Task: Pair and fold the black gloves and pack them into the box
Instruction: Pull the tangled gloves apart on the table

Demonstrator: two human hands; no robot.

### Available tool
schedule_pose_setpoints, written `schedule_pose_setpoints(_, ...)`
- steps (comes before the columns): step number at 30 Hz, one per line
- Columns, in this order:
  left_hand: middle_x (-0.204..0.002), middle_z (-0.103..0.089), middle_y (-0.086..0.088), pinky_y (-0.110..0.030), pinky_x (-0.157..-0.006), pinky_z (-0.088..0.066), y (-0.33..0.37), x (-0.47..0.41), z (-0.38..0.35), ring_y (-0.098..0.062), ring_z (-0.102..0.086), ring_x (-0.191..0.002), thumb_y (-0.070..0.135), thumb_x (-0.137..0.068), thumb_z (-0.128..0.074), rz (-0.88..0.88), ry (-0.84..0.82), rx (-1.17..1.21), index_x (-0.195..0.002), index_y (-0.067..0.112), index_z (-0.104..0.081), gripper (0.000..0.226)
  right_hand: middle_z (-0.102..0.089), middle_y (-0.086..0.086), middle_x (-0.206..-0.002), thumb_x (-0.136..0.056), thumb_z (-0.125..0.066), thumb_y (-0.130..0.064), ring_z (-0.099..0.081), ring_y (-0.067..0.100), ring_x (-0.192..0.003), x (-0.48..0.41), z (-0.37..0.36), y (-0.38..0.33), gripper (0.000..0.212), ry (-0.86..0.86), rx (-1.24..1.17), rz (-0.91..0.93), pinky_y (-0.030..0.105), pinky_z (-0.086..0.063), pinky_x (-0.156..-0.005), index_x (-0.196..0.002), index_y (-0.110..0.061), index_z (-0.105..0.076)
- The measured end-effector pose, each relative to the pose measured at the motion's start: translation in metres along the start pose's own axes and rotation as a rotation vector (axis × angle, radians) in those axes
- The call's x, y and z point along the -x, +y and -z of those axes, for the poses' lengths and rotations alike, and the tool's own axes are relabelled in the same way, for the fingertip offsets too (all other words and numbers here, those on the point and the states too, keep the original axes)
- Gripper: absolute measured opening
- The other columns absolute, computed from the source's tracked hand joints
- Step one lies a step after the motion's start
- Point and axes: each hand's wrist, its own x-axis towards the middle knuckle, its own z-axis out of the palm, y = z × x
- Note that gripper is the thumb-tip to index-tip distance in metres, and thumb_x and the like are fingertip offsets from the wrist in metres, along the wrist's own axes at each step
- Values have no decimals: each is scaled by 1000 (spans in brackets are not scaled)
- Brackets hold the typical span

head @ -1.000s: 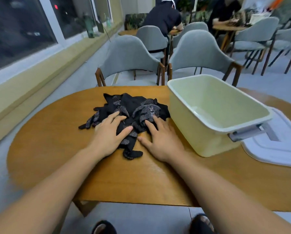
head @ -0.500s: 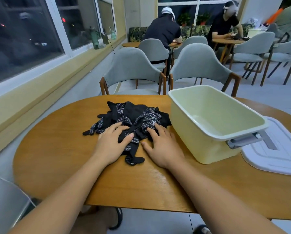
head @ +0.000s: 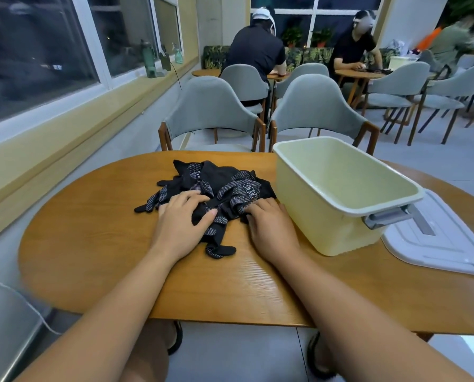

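Although both hands are on the heap, the head view shows a task that has barely begun. All the black gloves (head: 225, 186) lie in one tangled pile on the bench (head: 92, 244), just beside the left wall of the box (head: 313, 221). One dotted glove trails out of the pile toward the person. I can make out no matched pair and no folded glove anywhere.

The box stands upright with its mouth open, and what shows of its inside is bare. Its white lid (head: 437, 244) lies flat on the bench to the right of it.

The left hand (head: 185, 224) rests on top of the pile. Its fingers (head: 187, 198) are spread and nearly straight, with the thumb laid over the fabric, and it grips nothing that I can see. The right hand (head: 270, 227) sits at the pile's right edge, next to the box wall. Its fingers (head: 258, 207) bend down at the tips into the cloth, and I cannot tell whether they pinch a glove or only press on it.

By my reading, the step in hand is sorting through the pile to find a first pair. Everything is left to do: matching the gloves, folding each pair, and laying the pairs in the box.
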Motion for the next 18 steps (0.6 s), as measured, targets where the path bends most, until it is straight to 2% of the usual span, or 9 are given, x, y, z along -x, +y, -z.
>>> schedule_pose_setpoints(3,-146,-56,19,-39,-119,-25,3,0,-1,-5,-42,-142,61,-102,-56,-4,18,-25,-133,39,-67,39,-60,2,-122,-106,-58,-36,-56,28,-113,-7,1,-5,33,26,-47,-49,45,-48,-98,-136,-24,-62)
schedule_pose_setpoints(7,-141,-57,21,-33,-114,-26,3,1,0,-4,-45,-138,58,-102,-56,-27,33,-50,-130,38,-66,36,-58,5,-120,-99,-64,-48,-55,30,-111,-24,-5,-13,42,16,-28,-100,47,-49,-94,-131,-21,-63)
schedule_pose_setpoints(10,-139,-57,21,-32,-112,-26,2,1,2,-4,-46,-137,61,-101,-51,-23,23,-40,-128,38,-65,38,-61,2,-114,-99,-65,-38,-55,31,-110,-28,-11,-10,24,38,-54,-81,46,-47,-94,-117,-22,-69)
schedule_pose_setpoints(13,-138,-57,21,-34,-114,-28,3,2,3,-4,-46,-136,64,-99,-47,-25,19,-37,-127,38,-65,42,-62,-1,-105,-99,-67,-26,-57,30,-104,-27,-11,-6,10,131,-189,-116,45,-47,-92,-105,-23,-74)
schedule_pose_setpoints(18,-140,-57,20,-37,-116,-31,5,2,4,-5,-46,-138,61,-101,-51,-32,37,-18,-131,37,-64,40,-66,-5,-102,-104,-65,-22,-63,18,-98,-29,14,-18,7,289,-483,-131,40,-53,-89,-107,-21,-72)
